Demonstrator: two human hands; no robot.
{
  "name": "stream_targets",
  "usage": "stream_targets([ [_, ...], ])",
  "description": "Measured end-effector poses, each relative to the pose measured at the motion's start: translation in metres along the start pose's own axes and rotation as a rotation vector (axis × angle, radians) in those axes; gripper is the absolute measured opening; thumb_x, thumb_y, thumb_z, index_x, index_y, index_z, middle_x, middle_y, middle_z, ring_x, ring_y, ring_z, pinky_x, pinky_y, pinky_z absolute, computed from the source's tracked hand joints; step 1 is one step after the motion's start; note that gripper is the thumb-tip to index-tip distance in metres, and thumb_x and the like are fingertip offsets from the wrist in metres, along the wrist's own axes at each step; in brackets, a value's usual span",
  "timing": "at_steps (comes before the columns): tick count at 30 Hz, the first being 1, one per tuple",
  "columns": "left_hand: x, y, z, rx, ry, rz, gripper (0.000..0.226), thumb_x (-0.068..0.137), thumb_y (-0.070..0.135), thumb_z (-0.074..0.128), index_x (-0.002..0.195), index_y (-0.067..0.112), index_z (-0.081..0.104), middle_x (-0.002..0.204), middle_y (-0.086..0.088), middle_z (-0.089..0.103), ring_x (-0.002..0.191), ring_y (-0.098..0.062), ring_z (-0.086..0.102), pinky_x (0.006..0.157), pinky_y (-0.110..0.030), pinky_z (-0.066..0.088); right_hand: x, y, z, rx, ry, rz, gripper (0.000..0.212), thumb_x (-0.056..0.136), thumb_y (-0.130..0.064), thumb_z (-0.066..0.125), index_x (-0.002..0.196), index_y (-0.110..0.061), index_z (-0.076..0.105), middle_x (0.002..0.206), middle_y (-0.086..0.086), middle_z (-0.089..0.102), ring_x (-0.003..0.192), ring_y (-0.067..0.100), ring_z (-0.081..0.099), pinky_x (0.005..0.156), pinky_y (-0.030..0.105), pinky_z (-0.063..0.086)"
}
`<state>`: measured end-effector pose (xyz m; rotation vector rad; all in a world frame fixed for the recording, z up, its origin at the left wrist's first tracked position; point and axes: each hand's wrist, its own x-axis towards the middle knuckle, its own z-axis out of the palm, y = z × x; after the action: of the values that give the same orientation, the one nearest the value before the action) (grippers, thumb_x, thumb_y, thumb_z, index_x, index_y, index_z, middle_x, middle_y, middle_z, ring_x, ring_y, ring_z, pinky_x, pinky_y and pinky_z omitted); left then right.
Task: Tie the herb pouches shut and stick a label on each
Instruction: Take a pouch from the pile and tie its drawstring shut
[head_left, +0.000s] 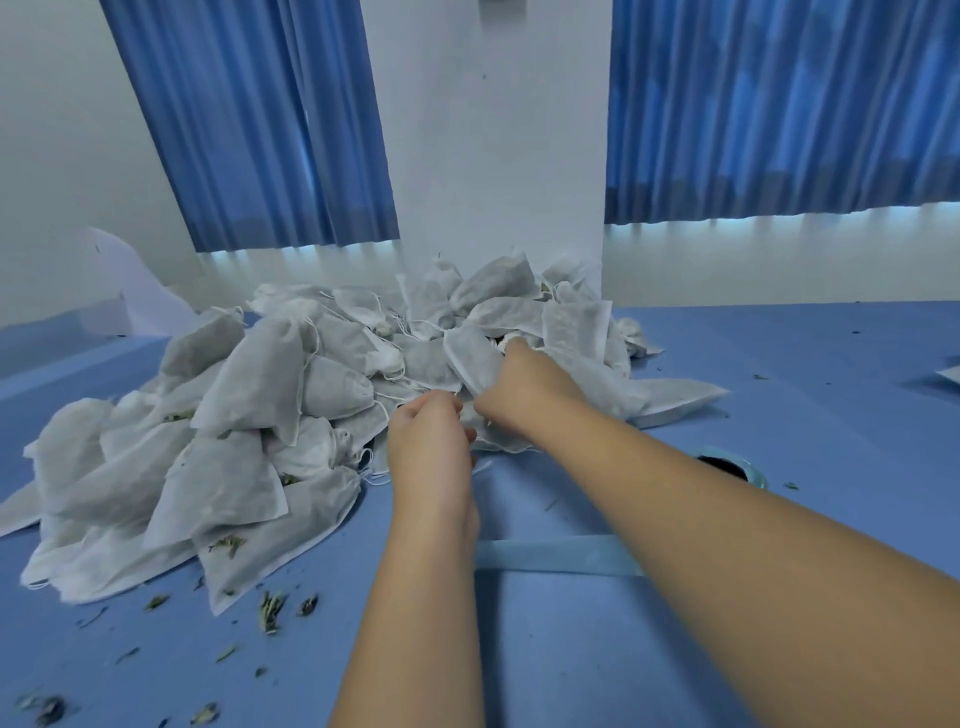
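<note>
Standing by the blue table (779, 374), I see a big heap of white herb pouches (234, 415) spread across its middle and left, with thin white cords (387, 397) trailing from many of them and dried leaf scraps (270, 605) scattered on the near side. Both hands are at the near edge of the heap. The right hand (514, 395) has its fingers curled round one pouch (470, 361), which leans up out of the pile with its lower end in that grip. The left hand (431, 436) sits just beside it, fingers curled in as if pinching something fine. Whether a cord is actually between them I cannot tell, as it is too thin to make out from here. My guess is that this pouch is being drawn shut, and I see no label on it or on any other. To do that well, I'd hold the pouch body steady below the neck with the right hand and pull the cord straight away from the mouth so the fabric gathers evenly. It would help to keep the pouch upright (plenty of leaf has already ended up on the table), then knot snugly against the gathers. Lifting it clear of its neighbours would keep their loose cords out of the knot.
</note>
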<state>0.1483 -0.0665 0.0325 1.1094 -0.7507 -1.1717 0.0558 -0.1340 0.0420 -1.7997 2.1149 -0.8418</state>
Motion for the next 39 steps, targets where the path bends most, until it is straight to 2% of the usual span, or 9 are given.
stream_targets([
  [4, -0.007, 0.001, 0.007, -0.003, -0.062, 0.026, 0.008, 0.09, 0.01, 0.05, 0.087, 0.014, 0.057, 0.074, 0.002, 0.057, 0.075, -0.019, 0.053, 0.065, -0.029, 0.041, -0.031, 0.015, -0.016, 0.144, 0.041, -0.114, 0.062, 0.079, -0.045, 0.066, 0.13, -0.019, 0.042, 0.113, 0.001, 0.059, 0.103, 0.024, 0.058, 0.084, 0.036, 0.049],
  [7, -0.013, 0.0, 0.01, 0.015, -0.113, 0.053, 0.008, 0.092, 0.016, 0.054, 0.085, 0.015, 0.059, 0.077, 0.001, 0.058, 0.079, -0.019, 0.053, 0.071, -0.033, 0.042, -0.06, 0.027, -0.03, 0.191, 0.099, -0.19, 0.058, 0.078, -0.047, 0.068, 0.127, -0.028, 0.044, 0.099, -0.013, 0.057, 0.091, 0.014, 0.06, 0.071, 0.03, 0.046],
  [12, -0.026, 0.002, 0.013, -0.043, -0.284, -0.01, 0.034, 0.097, 0.028, 0.053, 0.115, 0.003, 0.067, 0.098, -0.01, 0.071, 0.086, -0.022, 0.064, 0.077, -0.033, 0.05, -0.105, 0.054, -0.05, 0.302, 0.162, -0.211, 0.054, 0.075, -0.041, 0.064, 0.125, -0.037, 0.045, 0.099, -0.019, 0.054, 0.081, 0.001, 0.055, 0.06, 0.017, 0.036],
  [20, -0.053, -0.001, 0.026, 0.015, -0.429, -0.075, 0.033, 0.101, 0.039, 0.05, 0.098, 0.015, 0.071, 0.09, -0.004, 0.077, 0.083, -0.017, 0.074, 0.081, -0.036, 0.057, -0.172, 0.087, -0.073, 0.371, 0.016, -0.301, 0.034, 0.073, -0.053, 0.058, 0.106, -0.046, 0.051, 0.089, -0.033, 0.054, 0.062, -0.006, 0.055, 0.056, 0.009, 0.039],
  [25, -0.07, -0.004, 0.033, 0.185, -0.659, -0.082, 0.025, 0.087, 0.027, 0.059, 0.07, 0.023, 0.078, 0.086, -0.005, 0.077, 0.066, -0.016, 0.067, 0.063, -0.028, 0.054, -0.183, 0.113, -0.093, 0.498, 0.167, -0.296, 0.022, 0.08, -0.041, 0.06, 0.102, -0.045, 0.058, 0.088, -0.032, 0.057, 0.052, 0.006, 0.048, 0.058, 0.015, 0.037],
  [31, -0.09, -0.007, 0.033, 0.482, -1.097, -0.042, 0.019, 0.081, 0.021, 0.055, 0.072, 0.021, 0.072, 0.078, 0.0, 0.067, 0.072, -0.012, 0.06, 0.072, -0.03, 0.044, -0.185, 0.118, -0.107, 0.483, -0.005, -0.567, 0.044, 0.088, -0.029, 0.055, 0.128, -0.047, 0.049, 0.125, -0.031, 0.052, 0.087, -0.007, 0.058, 0.078, 0.007, 0.04],
  [33, -0.092, -0.007, 0.03, 0.574, -1.134, -0.066, 0.02, 0.076, 0.022, 0.055, 0.077, 0.018, 0.075, 0.079, 0.001, 0.068, 0.073, -0.011, 0.061, 0.071, -0.025, 0.045, -0.186, 0.122, -0.105, 0.404, -0.052, -0.583, 0.035, 0.09, -0.03, 0.054, 0.121, -0.046, 0.057, 0.113, -0.029, 0.06, 0.094, -0.006, 0.06, 0.079, 0.006, 0.041],
  [36, -0.095, -0.004, 0.027, 0.74, -1.166, -0.036, 0.022, 0.078, 0.031, 0.058, 0.069, 0.022, 0.075, 0.071, 0.01, 0.069, 0.064, -0.002, 0.061, 0.06, -0.011, 0.044, -0.185, 0.129, -0.109, 0.341, -0.089, -0.527, 0.027, 0.09, -0.034, 0.054, 0.111, -0.048, 0.064, 0.081, -0.025, 0.064, 0.059, -0.002, 0.057, 0.06, 0.005, 0.038],
  [39, -0.097, -0.004, 0.028, 0.72, -1.12, -0.033, 0.023, 0.079, 0.034, 0.061, 0.068, 0.019, 0.075, 0.071, 0.005, 0.069, 0.062, -0.005, 0.059, 0.058, -0.012, 0.044, -0.182, 0.134, -0.114, 0.267, -0.086, -0.471, 0.014, 0.094, -0.037, 0.056, 0.099, -0.045, 0.066, 0.072, -0.017, 0.066, 0.055, -0.001, 0.052, 0.055, 0.011, 0.038],
])
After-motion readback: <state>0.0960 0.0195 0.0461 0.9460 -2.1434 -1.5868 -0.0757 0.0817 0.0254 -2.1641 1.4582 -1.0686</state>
